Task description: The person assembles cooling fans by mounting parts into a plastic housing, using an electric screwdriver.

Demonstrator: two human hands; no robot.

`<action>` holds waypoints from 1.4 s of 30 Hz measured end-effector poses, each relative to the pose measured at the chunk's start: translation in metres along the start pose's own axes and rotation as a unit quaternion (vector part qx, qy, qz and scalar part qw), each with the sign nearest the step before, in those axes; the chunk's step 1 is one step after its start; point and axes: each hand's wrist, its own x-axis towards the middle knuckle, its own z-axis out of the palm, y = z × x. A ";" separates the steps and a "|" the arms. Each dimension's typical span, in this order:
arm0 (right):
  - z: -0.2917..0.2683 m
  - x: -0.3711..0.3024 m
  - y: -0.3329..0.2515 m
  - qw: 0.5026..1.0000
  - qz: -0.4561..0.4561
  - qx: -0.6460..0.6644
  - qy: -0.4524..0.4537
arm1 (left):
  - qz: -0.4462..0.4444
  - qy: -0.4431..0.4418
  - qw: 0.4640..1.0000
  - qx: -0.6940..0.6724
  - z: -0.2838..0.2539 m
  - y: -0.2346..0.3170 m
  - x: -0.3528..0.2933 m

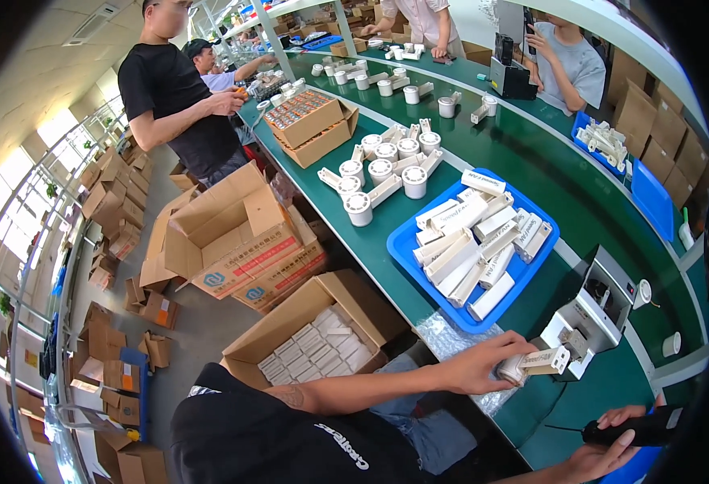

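Note:
My left hand (492, 365) is closed round the round head of a white handheld fan (545, 361). Its rectangular handle points right, toward a silver metal bench fixture (596, 310). At the lower right, my right hand (604, 458) wraps round a black electric screwdriver (641, 427), whose thin shaft points left. Beyond my left hand, a blue tray (404, 264) is heaped with white fan handles (496, 234). Past the tray, several white fans with round heads (381, 169) stand grouped on the green bench.
A conveyor (516, 149) carries more fans along the bench. An open carton (246, 352) of white parts stands beside my left arm, with empty cartons (225, 222) behind it. Bubble wrap (451, 332) lies at the bench edge. Several people work farther along. Another blue tray (600, 145) is across the conveyor.

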 end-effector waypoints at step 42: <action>-0.064 -0.005 0.003 0.987 0.100 0.100 -0.072 | 0.006 0.022 1.000 -0.021 -0.006 -0.006 -0.006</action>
